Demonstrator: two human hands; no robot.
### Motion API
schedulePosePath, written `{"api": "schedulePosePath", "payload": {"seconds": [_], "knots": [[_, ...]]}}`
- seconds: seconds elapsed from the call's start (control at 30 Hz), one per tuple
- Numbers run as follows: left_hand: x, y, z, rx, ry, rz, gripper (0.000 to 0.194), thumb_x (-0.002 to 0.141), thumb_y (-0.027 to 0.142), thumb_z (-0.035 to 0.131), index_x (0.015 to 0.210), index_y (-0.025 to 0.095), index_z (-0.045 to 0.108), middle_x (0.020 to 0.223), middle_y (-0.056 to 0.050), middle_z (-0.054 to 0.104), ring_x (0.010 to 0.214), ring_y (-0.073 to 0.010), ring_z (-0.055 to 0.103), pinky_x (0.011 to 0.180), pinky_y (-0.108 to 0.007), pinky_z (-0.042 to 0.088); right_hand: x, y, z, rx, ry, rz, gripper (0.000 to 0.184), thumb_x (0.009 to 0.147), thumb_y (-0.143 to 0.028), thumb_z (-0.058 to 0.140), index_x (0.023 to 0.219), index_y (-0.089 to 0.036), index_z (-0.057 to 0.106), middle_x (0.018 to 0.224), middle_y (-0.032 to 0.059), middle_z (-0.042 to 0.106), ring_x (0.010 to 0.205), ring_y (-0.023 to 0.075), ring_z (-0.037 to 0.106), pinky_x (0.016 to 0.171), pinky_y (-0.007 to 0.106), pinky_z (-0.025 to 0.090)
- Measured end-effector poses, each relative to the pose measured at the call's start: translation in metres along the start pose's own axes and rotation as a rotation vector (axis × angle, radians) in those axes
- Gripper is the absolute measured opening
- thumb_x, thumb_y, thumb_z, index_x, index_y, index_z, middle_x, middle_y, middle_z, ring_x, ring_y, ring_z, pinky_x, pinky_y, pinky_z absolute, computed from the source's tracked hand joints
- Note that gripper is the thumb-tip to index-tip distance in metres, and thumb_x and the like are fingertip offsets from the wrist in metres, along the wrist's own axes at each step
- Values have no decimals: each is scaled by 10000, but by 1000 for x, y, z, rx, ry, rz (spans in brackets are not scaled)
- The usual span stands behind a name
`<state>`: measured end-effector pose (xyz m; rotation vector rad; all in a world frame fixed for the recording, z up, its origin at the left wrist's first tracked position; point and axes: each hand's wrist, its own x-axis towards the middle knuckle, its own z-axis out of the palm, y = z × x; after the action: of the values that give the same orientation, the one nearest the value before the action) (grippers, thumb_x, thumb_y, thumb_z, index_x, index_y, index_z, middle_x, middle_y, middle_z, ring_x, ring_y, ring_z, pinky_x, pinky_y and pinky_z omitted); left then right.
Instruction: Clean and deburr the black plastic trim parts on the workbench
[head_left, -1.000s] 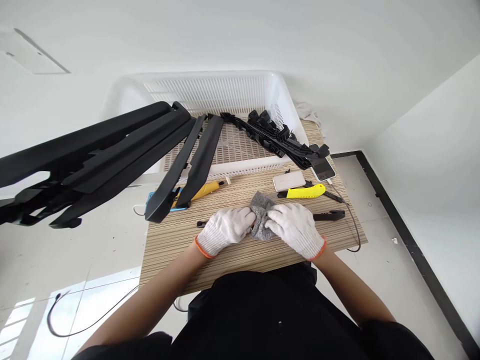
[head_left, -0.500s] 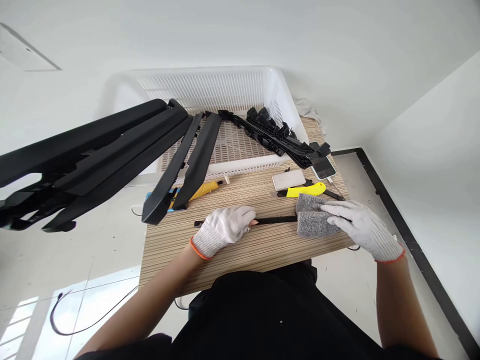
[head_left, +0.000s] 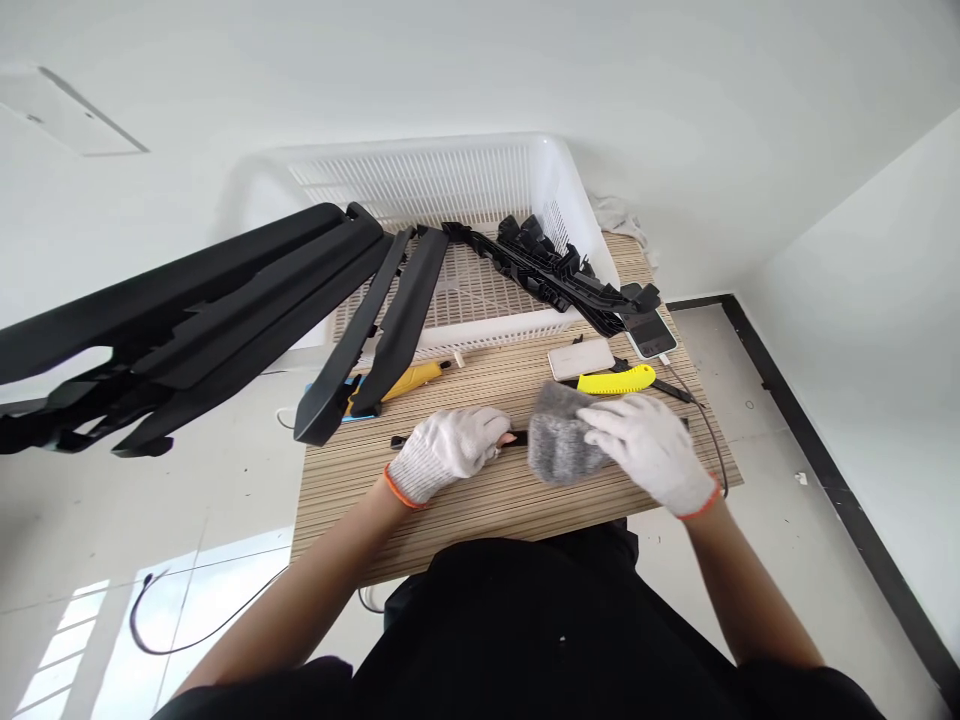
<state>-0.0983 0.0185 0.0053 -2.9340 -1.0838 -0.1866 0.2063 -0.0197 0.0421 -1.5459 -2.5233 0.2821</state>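
A long, thin black plastic strip (head_left: 517,438) lies across the wooden tabletop (head_left: 450,510). My left hand (head_left: 456,445), in a white knit glove with an orange cuff, is closed around the strip near its left end. My right hand (head_left: 645,445), gloved the same way, holds a grey fluffy cloth (head_left: 559,445) over the middle of the strip. The cloth is slightly blurred and hides the part beneath it. Just beyond the cloth lies a yellow-handled utility knife (head_left: 615,380).
A white slatted plastic basket (head_left: 491,326) stands at the back, with black plastic trim pieces (head_left: 285,290) jutting over its left side and clipped black parts (head_left: 555,270) on its right. A phone (head_left: 649,333), a white flat box (head_left: 581,358) and a yellow tool (head_left: 409,380) lie nearby.
My right hand has slid left along the strip with the grey cloth, closer to my left hand. My left hand keeps its hold. The view has shifted slightly.
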Motion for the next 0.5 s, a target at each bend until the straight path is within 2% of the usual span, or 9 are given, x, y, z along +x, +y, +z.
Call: {"api": "schedulePosePath", "payload": {"seconds": [0.07, 0.13, 0.23, 0.33, 0.47, 0.5], "knots": [[-4, -6, -2, -35, 6, -16, 361, 1088, 315, 360, 930, 195, 661, 857, -25, 702, 666, -154, 586, 554, -290, 320, -19, 29, -14, 29, 24, 58, 322, 1053, -364, 536, 1294, -285, 734, 1304, 20, 741, 1144, 253, 673, 1010, 460, 496], [-9, -12, -4, -78, -9, -33, 389, 1096, 330, 330, 966, 199, 673, 878, -23, 706, 680, -156, 592, 567, -289, 330, -38, 55, -26, 86, 38, 130, 349, 1055, -386, 517, 1322, -289, 720, 1316, 22, 733, 1175, 254, 670, 1018, 454, 511], [-15, -20, -7, -188, -69, -85, 406, 1098, 364, 314, 1018, 208, 681, 901, -24, 699, 717, -160, 603, 602, -284, 350, -62, 75, -34, 164, 79, 289, 365, 1033, -383, 528, 1340, -299, 707, 1302, 30, 731, 1170, 254, 682, 1029, 452, 530], [-17, -23, -13, -349, -117, -139, 439, 1101, 416, 295, 1026, 204, 672, 893, -25, 674, 727, -153, 588, 634, -278, 366, -72, 67, -25, 286, 239, 431, 401, 995, -337, 563, 1380, -316, 669, 1360, 33, 695, 1225, 257, 664, 1071, 465, 521], [-13, -13, -24, -527, -159, -160, 530, 1106, 484, 256, 893, 182, 634, 798, -20, 614, 681, -134, 530, 637, -271, 361, -64, 36, 2, 552, 614, 360, 412, 964, -364, 579, 1352, -259, 669, 1394, 76, 664, 1311, 268, 611, 1125, 472, 485], [-12, -9, -27, -565, -173, -153, 544, 1107, 494, 250, 866, 179, 622, 782, -19, 603, 671, -130, 520, 633, -271, 358, -60, 30, 9, 545, 687, 421, 422, 919, -379, 643, 1313, -237, 689, 1340, 88, 687, 1263, 275, 634, 1102, 469, 496]]}}
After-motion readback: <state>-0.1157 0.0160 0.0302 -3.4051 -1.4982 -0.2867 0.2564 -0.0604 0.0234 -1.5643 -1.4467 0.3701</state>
